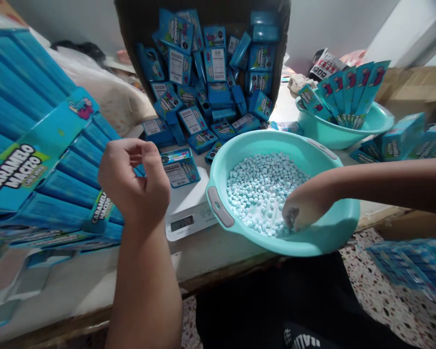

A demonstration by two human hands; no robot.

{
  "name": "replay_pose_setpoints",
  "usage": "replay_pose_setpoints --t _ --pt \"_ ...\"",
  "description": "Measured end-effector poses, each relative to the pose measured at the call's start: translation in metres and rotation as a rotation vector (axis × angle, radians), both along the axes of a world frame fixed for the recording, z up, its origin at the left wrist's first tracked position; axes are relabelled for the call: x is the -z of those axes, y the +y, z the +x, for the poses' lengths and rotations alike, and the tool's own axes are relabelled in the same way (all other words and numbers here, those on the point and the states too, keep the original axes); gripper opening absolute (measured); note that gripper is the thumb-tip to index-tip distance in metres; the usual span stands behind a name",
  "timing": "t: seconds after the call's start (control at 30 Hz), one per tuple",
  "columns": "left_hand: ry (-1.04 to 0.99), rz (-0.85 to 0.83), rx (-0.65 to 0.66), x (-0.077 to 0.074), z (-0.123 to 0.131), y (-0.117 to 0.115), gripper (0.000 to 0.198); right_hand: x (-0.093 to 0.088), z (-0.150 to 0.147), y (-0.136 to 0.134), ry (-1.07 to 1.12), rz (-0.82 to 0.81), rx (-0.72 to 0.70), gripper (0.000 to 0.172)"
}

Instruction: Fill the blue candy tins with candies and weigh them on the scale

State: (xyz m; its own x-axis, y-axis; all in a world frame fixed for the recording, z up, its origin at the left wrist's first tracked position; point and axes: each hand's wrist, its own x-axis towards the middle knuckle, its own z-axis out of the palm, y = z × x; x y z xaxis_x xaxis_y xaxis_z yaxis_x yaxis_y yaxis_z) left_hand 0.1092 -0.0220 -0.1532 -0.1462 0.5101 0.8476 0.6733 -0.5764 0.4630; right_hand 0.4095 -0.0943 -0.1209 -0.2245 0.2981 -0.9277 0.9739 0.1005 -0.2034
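My left hand (134, 182) hovers above the table, fingers curled in a loose pinch, just left of a small blue candy box (179, 167) that lies on a white digital scale (189, 208). What the fingers hold, if anything, is hidden. My right hand (300, 211) reaches down into a teal basin (221, 213) full of small pale-blue candies (261, 186), fingers bent into the candies at the near side.
A dark bin (210, 72) of several blue candy boxes spills onto the table behind the scale. Flat blue cartons (32, 160) lie stacked at left. A second teal bowl (378, 123) with folded cartons stands at back right, more boxes (403, 138) beside it.
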Motion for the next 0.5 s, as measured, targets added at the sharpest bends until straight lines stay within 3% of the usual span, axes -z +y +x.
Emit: replay_pose_setpoints --t 0.17,0.27,0.37,0.43,0.5 --pt "0.042 0.045 -0.03 -0.003 0.004 -0.001 0.023 -0.005 0.02 0.032 0.025 0.234 0.083 0.051" --pt "-0.002 0.044 -0.024 -0.002 0.004 0.0 0.023 -0.01 0.042 0.06 0.001 0.447 0.157 0.049" --pt "-0.065 0.034 0.0 -0.001 0.004 0.002 0.024 -0.022 0.05 0.07 -0.026 0.633 0.166 0.044" --pt "-0.09 0.056 0.004 -0.001 0.003 0.003 0.025 -0.029 0.041 0.061 0.029 0.633 0.193 0.04" --pt "-0.093 0.092 -0.009 -0.001 0.004 0.003 0.025 -0.027 0.023 0.042 0.184 0.395 0.289 0.037"
